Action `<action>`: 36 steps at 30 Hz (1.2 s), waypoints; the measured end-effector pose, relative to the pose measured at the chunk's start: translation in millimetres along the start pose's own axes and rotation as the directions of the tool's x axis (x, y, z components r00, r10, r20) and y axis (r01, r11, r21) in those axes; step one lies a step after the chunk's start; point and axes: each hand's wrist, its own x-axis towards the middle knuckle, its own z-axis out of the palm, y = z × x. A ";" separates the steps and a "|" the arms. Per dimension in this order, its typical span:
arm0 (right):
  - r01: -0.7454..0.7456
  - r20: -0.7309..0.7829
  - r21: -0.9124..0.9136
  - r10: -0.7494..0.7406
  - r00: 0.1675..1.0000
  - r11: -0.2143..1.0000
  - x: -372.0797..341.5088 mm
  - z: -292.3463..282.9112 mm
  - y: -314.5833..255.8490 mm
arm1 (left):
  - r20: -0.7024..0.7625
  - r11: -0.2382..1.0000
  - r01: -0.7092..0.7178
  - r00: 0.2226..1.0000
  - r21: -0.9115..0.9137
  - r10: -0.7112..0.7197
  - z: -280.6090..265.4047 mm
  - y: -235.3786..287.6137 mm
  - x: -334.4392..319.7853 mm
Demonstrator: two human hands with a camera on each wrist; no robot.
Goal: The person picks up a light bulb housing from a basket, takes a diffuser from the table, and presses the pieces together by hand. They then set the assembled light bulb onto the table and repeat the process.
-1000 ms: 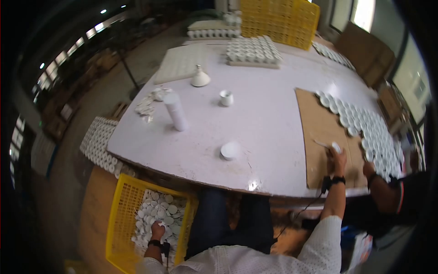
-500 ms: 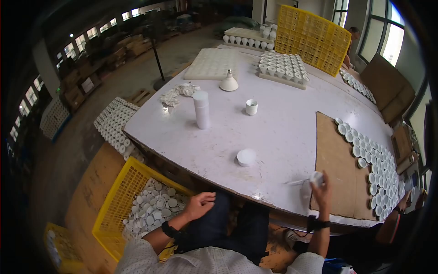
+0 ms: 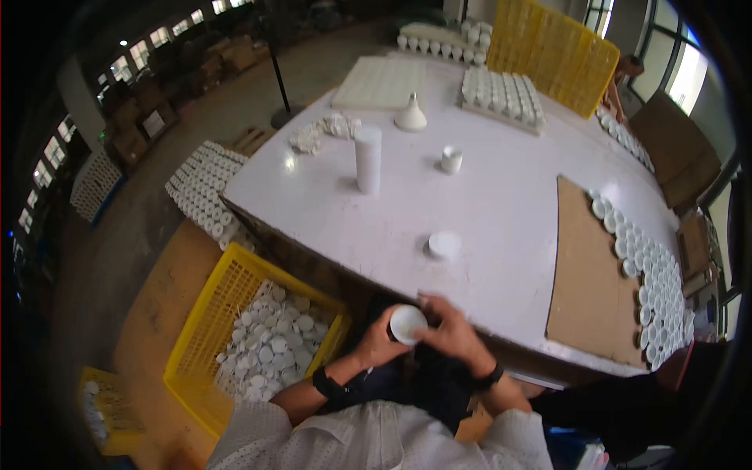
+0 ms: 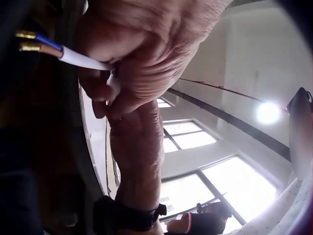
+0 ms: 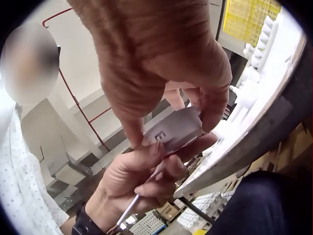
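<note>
Both hands meet over the lap, close to the table's front edge, around a round white cup-shaped part (image 3: 408, 323). My left hand (image 3: 377, 345) grips it from the left. From the other side, my right hand (image 3: 456, 337) holds it between thumb and fingers. In the right wrist view, a dark letter mark shows on the side of the white part (image 5: 173, 129), and a thin white cable (image 5: 131, 209) runs down past the left fingers. The left wrist view shows a cable end with blue and brown wires (image 4: 46, 41) tipped in brass-coloured metal.
Left of the lap, a yellow crate (image 3: 192, 345) holds many white discs. On the table (image 3: 501, 266) stand a white disc stack (image 3: 444, 245), a tall white cylinder (image 3: 368, 160), a small cup (image 3: 451, 160) and a bulb (image 3: 411, 117). Rows of white cups (image 3: 654, 274) edge the cardboard (image 3: 595, 274).
My left hand has come up out of the yellow crate to the lap. The right hand has brought the white part left from the cardboard, and now both hands hold it.
</note>
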 end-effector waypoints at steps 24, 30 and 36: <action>-0.331 -0.412 0.517 0.569 0.712 0.789 89.9 -62.9 83.8 | 0.049 0.889 0.244 0.968 -0.387 -0.245 -18.4 -30.1 -26.5; -0.093 -0.319 0.800 0.552 0.770 0.592 55.1 -56.6 52.1 | 0.106 0.901 0.263 0.965 -0.345 -0.241 -18.6 -12.4 -8.4; -0.034 -0.295 0.865 0.561 0.774 0.501 34.6 -53.3 32.8 | 0.110 0.958 0.114 0.990 -0.264 -0.088 -7.6 -3.0 19.4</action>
